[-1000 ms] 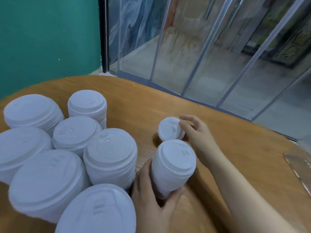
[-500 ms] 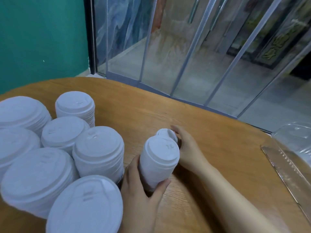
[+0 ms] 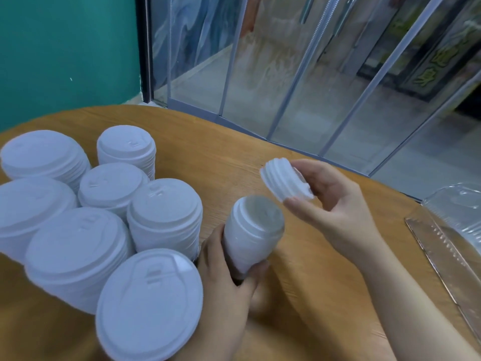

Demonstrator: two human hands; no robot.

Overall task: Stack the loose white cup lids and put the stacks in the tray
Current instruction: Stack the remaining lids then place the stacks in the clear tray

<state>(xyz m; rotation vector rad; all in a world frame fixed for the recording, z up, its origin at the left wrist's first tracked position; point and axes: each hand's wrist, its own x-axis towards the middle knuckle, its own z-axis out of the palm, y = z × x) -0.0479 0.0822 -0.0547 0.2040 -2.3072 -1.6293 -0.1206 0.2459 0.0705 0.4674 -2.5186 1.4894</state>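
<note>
My left hand (image 3: 225,290) grips a tall stack of white lids (image 3: 251,230), tilted so its top points away toward the right. Just above and beyond it, my right hand (image 3: 330,204) holds a short stack of a few white lids (image 3: 285,182) in the air, turned on its side, fingers and thumb curled round it. Several more white lid stacks (image 3: 164,214) stand packed together on the left of the wooden table (image 3: 221,157). The clear plastic tray (image 3: 458,212) lies at the table's right edge, partly cut off by the frame.
Beyond the round table's far edge are glass door panels (image 3: 299,74) with metal frames and a teal wall (image 3: 65,48) at the left. The nearest lid stack (image 3: 149,303) sits right against my left wrist.
My right hand has lifted the short lid stack off the table and turned it sideways. My left hand has tilted the tall stack over toward the right. The view has shifted right, showing the tray.
</note>
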